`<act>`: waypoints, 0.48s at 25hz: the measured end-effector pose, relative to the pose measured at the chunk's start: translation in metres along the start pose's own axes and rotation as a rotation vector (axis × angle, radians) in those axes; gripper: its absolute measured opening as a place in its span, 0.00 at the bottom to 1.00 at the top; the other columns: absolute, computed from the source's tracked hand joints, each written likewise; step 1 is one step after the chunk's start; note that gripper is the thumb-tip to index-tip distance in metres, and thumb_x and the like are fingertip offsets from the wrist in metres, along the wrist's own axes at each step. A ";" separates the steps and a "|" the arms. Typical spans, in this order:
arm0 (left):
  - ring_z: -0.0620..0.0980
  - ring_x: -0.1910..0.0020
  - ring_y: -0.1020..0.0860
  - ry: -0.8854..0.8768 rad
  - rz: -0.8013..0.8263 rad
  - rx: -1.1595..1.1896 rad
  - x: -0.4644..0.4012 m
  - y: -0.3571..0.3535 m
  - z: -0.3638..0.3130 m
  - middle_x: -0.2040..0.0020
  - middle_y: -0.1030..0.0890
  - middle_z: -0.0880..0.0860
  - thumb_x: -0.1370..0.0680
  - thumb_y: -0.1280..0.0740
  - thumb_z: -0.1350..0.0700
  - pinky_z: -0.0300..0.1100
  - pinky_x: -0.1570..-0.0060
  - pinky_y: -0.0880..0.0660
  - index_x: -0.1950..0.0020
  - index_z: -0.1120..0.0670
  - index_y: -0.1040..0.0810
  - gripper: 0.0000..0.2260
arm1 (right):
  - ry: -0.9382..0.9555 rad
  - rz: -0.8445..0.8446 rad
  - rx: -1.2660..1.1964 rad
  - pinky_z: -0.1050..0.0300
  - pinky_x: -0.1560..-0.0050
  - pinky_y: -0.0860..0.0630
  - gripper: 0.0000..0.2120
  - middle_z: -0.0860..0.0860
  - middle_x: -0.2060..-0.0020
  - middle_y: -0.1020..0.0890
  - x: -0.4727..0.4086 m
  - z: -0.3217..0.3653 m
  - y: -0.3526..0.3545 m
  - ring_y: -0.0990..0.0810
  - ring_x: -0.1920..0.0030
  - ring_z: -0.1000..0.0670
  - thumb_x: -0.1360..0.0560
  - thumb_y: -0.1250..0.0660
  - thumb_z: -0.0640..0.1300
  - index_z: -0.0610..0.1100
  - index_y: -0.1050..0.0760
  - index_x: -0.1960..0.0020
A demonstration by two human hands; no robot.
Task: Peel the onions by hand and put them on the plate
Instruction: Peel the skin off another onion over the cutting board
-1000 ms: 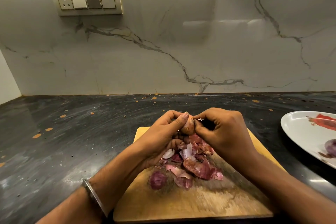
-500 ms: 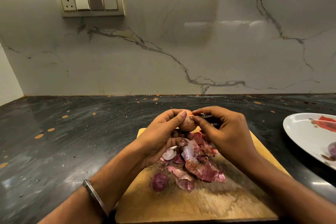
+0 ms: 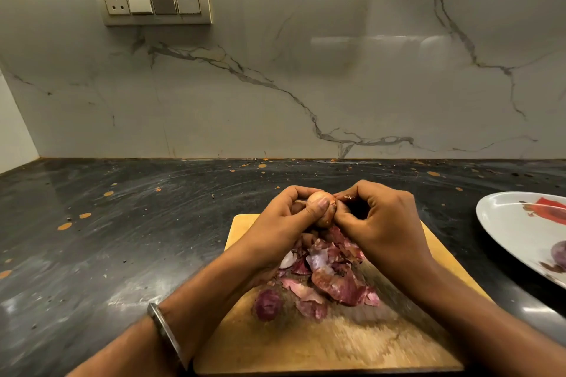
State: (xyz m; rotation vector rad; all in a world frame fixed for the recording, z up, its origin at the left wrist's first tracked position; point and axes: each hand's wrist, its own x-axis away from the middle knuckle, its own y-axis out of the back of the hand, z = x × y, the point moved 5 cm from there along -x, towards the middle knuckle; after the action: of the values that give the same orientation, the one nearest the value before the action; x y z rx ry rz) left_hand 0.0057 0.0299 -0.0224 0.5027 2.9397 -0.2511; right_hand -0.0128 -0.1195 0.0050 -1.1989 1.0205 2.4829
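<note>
— What does the onion look like?

— A small onion (image 3: 322, 210), tan and papery with a pinkish tinge, held in the air above the far edge of a wooden cutting board (image 3: 330, 343) on the dark stone desk (image 3: 122, 239).

— And where does it sit against the fingers?

— Between both hands. The left hand (image 3: 284, 223) cups it from the left, thumb laid across its near face, fingers curled over the top. The right hand (image 3: 379, 226) meets it from the right, fingers bent tight, thumb and forefinger pinching at the onion's right end, where a wisp of pale root or skin shows.

— What lies beneath?

— A heap of purple and pink onion skins (image 3: 330, 275) on the middle of the board, under the hands. A peeled purple onion (image 3: 268, 304) rests at the heap's near left edge.

— The plate?

— A white plate (image 3: 502, 223) with a red pattern, at the right on the desk, cut by the frame. One purple onion on the plate (image 3: 559, 251) shows at the frame's edge.

— Anything else?

— A metal bangle (image 3: 167, 333) circles the left wrist; a switch panel (image 3: 153, 0) is fixed on the marble wall, far left.
</note>
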 end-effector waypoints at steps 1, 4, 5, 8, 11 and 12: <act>0.49 0.61 0.18 0.002 0.000 0.004 0.000 0.000 0.000 0.56 0.17 0.55 0.20 0.35 0.59 0.37 0.66 0.22 0.37 0.61 0.26 0.12 | -0.005 -0.010 0.002 0.50 0.65 0.22 0.03 0.50 0.65 0.17 0.000 0.000 0.000 0.19 0.65 0.52 0.28 0.25 0.38 0.40 0.18 0.58; 0.51 0.57 0.18 0.017 0.019 0.018 0.000 0.001 -0.001 0.52 0.17 0.56 0.20 0.36 0.58 0.41 0.60 0.22 0.36 0.60 0.25 0.13 | -0.068 -0.060 -0.063 0.57 0.65 0.21 0.02 0.53 0.65 0.17 0.001 -0.002 0.002 0.18 0.66 0.55 0.27 0.26 0.38 0.42 0.18 0.58; 0.51 0.55 0.18 0.028 0.028 0.034 -0.001 0.001 -0.001 0.50 0.17 0.57 0.20 0.36 0.58 0.41 0.59 0.22 0.36 0.59 0.25 0.13 | -0.097 -0.071 -0.096 0.61 0.65 0.21 0.03 0.55 0.65 0.16 0.000 -0.005 0.003 0.18 0.65 0.56 0.27 0.26 0.38 0.43 0.18 0.58; 0.55 0.54 0.17 0.074 0.064 0.131 -0.002 0.002 -0.001 0.46 0.17 0.61 0.19 0.38 0.59 0.41 0.59 0.18 0.36 0.59 0.24 0.13 | -0.176 -0.098 -0.169 0.68 0.66 0.23 0.04 0.55 0.66 0.16 -0.001 -0.012 0.005 0.18 0.64 0.57 0.27 0.26 0.37 0.44 0.19 0.59; 0.58 0.51 0.18 0.102 0.083 0.187 -0.003 0.002 0.000 0.41 0.19 0.64 0.17 0.41 0.60 0.46 0.53 0.17 0.34 0.59 0.24 0.13 | -0.214 -0.089 -0.176 0.62 0.67 0.21 0.05 0.54 0.67 0.17 -0.001 -0.016 0.002 0.18 0.66 0.56 0.27 0.26 0.37 0.44 0.19 0.59; 0.59 0.51 0.18 0.103 0.076 0.189 -0.003 0.003 0.000 0.40 0.20 0.65 0.17 0.42 0.61 0.46 0.55 0.17 0.34 0.58 0.25 0.13 | -0.213 -0.071 -0.158 0.59 0.67 0.21 0.05 0.54 0.68 0.17 0.000 -0.015 0.000 0.18 0.66 0.55 0.27 0.26 0.37 0.45 0.19 0.60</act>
State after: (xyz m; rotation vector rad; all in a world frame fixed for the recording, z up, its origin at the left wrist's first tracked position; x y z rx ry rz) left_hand 0.0094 0.0313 -0.0220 0.6699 3.0044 -0.5119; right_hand -0.0036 -0.1293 -0.0013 -0.9644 0.7274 2.6059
